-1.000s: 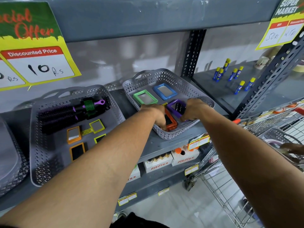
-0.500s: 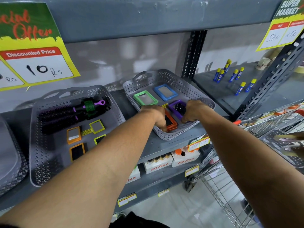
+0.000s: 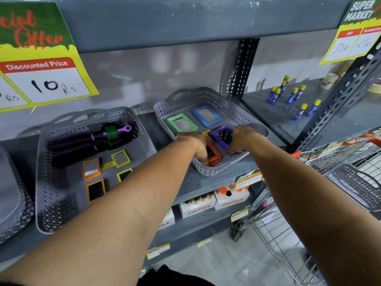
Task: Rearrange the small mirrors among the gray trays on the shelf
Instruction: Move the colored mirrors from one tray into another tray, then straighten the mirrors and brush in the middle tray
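Observation:
Both my hands reach into the right gray tray on the shelf. My left hand grips the near end of an orange-framed mirror. My right hand holds a purple-framed mirror, tilted up off the tray floor. Further back in the same tray, a green-framed mirror and a blue-framed mirror lie flat. The left gray tray holds two small orange mirrors and two small yellow-green ones.
Black and purple hairbrushes fill the back of the left tray. Part of another gray tray shows at far left. Blue and yellow tubes stand on the right shelf. A wire cart with a gray tray is at right.
Both hands stay in the right tray on the orange and purple mirrors; they have barely moved. A hand seen near the cart earlier is gone from view.

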Demonstrator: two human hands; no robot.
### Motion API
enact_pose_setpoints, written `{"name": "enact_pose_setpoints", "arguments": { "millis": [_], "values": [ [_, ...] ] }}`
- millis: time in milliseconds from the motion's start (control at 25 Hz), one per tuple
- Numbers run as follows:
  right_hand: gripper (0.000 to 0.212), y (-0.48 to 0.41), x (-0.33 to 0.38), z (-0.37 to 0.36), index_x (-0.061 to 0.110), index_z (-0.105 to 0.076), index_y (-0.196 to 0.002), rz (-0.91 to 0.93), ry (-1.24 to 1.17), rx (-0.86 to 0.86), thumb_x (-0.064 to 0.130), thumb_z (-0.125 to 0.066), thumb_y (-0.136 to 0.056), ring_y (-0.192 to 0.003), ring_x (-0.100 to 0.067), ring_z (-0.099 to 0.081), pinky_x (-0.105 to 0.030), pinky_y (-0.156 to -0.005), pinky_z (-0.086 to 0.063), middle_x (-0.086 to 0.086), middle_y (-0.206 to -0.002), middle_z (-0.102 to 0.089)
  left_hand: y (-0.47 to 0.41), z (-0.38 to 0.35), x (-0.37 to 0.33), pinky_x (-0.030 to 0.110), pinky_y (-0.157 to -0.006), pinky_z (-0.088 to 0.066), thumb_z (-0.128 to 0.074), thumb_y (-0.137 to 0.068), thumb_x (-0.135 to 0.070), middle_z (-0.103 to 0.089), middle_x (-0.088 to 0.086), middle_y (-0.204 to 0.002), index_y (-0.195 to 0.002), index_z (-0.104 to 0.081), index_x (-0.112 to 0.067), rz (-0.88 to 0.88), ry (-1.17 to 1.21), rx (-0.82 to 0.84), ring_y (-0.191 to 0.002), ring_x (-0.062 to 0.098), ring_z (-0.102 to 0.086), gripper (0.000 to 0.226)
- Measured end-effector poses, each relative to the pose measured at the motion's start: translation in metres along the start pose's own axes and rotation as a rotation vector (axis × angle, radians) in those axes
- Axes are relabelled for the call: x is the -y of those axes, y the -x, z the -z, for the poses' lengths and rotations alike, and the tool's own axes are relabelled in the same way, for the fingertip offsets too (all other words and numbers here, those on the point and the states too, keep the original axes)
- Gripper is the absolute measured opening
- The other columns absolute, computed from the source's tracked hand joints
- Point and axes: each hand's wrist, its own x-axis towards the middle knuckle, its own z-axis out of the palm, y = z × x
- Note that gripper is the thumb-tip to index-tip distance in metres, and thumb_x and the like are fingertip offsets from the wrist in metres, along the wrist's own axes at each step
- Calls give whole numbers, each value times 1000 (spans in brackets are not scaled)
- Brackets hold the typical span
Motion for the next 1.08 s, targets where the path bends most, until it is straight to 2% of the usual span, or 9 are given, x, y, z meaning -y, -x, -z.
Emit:
{"name": "enact_pose_setpoints", "arguments": {
  "millis": [120, 360, 520, 680, 760, 800, 880, 960, 1080],
  "values": [
    [44, 0, 0, 0, 19, -58, -96, 3, -5, 3, 26, -85, -63, -65, -14, -58, -24, -48, -39, -2, -77, -61, 0, 0, 0, 34, -78, -50, -75, -61, -50, -61, 1, -88, -104, -57, -22, -2, -9, 2, -82, 22, -59, 54],
    [51, 1, 0, 0, 22, -51, -88, -3, -18, 8, 28, -88, -54, -64, -13, -55, -25, -55, -43, 0, -74, -59, 3, 5, 3, 35, -76, -46, -78, -62, -43, -62, 3, -94, -107, -56, -20, -25, 63, 22, -83, 22, -58, 55],
    [57, 6, 1, 4, 23, -46, -90, -13, -62, 20, 23, -89, -54, -66, -12, -51, -27, -54, -39, 2, -77, -56, 7, 14, 12, 43, -90, -43, -81, -59, -42, -57, 4, -98, -108, -54, -17, -22, 134, -10, -92, 26, -53, 61],
    [48, 14, 1, 11, 19, -48, -92, 14, -131, 8, 18, -84, -60, -71, -16, -55, -25, -55, -40, 1, -78, -56, 8, 19, 29, 36, -78, -47, -66, -75, -20, -62, 10, -107, -108, -56, -9, -33, 195, -163, -90, 24, -56, 37],
    [30, 18, 1, 17, 20, -52, -84, 26, -155, -24, 19, -77, -68, -72, -16, -57, -25, -53, -40, -4, -84, -60, 9, 21, 39, 41, -89, -44, -55, -83, -17, -62, 14, -117, -112, -57, -7, -25, 164, -330, -103, 28, -56, 30],
    [24, 19, 2, 20, 21, -53, -83, 23, -151, -51, 20, -74, -72, -75, -18, -58, -26, -56, -42, -7, -91, -62, 11, 22, 47, 45, -98, -39, -53, -86, -20, -59, 15, -125, -117, -56, -7, -15, 141, -415, -114, 31, -53, 33],
    [23, 20, 5, 26, 14, -58, -100, -6, -114, -120, 25, -68, -82, -86, -25, -59, -30, -68, -48, -14, -107, -62, 17, 25, 66, 51, -110, -28, -49, -90, -26, -47, 18, -141, -130, -47, -3, 11, 85, -524, -131, 36, -38, 46],
    [39, 19, 12, 32, 5, -53, -119, -33, -77, -206, 32, -58, -90, -99, -34, -59, -40, -85, -51, -20, -119, -60, 26, 25, 88, 51, -114, -22, -43, -94, -30, -36, 19, -149, -140, -35, -2, 46, 27, -587, -138, 37, -26, 55],
    [45, 21, 31, 38, 7, -45, -130, -5, -59, -353, 35, -48, -95, -119, -37, -51, -49, -102, -40, -19, -130, -54, 46, 22, 118, 48, -115, -15, -36, -97, -33, -20, 16, -157, -147, -21, -2, 132, 53, -632, -144, 36, -12, 61]
  ]
}}
